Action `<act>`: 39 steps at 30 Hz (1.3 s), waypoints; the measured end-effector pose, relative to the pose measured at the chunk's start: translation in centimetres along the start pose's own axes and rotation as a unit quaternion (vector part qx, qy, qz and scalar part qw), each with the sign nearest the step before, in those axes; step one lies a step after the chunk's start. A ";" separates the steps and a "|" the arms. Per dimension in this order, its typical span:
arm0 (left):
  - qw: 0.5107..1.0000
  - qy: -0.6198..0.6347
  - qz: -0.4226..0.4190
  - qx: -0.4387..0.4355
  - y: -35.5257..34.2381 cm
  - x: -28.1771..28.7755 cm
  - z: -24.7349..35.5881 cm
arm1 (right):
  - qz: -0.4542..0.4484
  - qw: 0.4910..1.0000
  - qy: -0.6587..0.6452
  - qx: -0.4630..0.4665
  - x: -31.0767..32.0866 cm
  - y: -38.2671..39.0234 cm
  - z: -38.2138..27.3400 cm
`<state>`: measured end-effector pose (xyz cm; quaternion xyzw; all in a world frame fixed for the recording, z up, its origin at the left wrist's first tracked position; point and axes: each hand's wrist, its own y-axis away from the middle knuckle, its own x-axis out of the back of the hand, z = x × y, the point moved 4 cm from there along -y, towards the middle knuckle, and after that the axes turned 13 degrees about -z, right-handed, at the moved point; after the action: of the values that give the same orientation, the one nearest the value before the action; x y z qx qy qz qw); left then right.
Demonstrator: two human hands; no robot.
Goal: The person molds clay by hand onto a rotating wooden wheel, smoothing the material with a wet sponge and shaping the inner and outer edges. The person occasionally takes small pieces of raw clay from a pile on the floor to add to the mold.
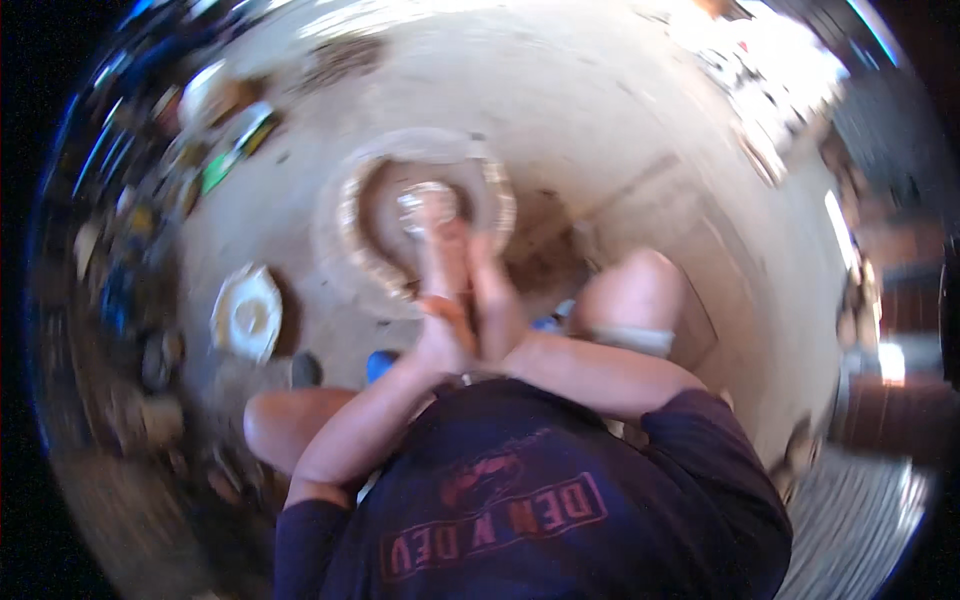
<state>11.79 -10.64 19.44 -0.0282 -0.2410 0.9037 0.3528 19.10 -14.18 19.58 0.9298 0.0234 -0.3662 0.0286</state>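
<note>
- Left hand (447,255) and right hand (487,280) are held close together, mid-frame; whether anything is gripped cannot be told through blur.
- A shiny object (409,208) is seen at the fingertips, partly encircled by a pale ring (350,215), upper centre.

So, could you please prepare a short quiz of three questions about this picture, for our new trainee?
1. On which side of the pale curved rim does the pale dish lie?
2. True or false: the left hand is close beside the right hand.
3. The person's shirt is: A) plain white; B) bright yellow; C) dark with a reddish print.

Key: 1. The person's left. 2. True. 3. C.
</note>
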 end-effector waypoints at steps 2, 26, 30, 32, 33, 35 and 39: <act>0.998 -0.059 0.014 0.009 -1.9 1.0 -1.8 | 0.041 0.998 -0.052 0.020 1.2 2.0 2.4; 0.853 -0.149 0.157 0.476 1.0 20.9 -22.1 | 0.697 0.009 0.716 0.021 16.0 62.3 -36.9; 0.867 -0.054 0.127 0.479 0.8 20.1 -20.2 | 0.597 0.203 0.519 -0.577 34.2 77.6 -15.3; 0.872 -0.029 0.136 0.469 0.6 18.7 -17.4 | 0.555 0.448 0.460 -0.529 37.1 71.2 -10.8; 0.874 0.002 0.117 0.473 -0.7 15.4 -19.1 | 0.575 0.422 0.480 -0.511 37.6 72.0 -8.9; 0.873 -0.004 0.113 0.475 -1.7 12.4 -19.3 | 0.561 0.437 0.542 -0.448 40.3 69.4 -6.2; 0.899 0.034 0.186 0.396 1.2 13.7 -16.8 | 0.501 0.489 0.629 -0.340 45.8 52.7 -14.4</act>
<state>4.50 4.51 5.73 0.0391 0.1585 0.9721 0.1686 65.69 -64.66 0.76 0.6867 -0.3117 0.4277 0.4984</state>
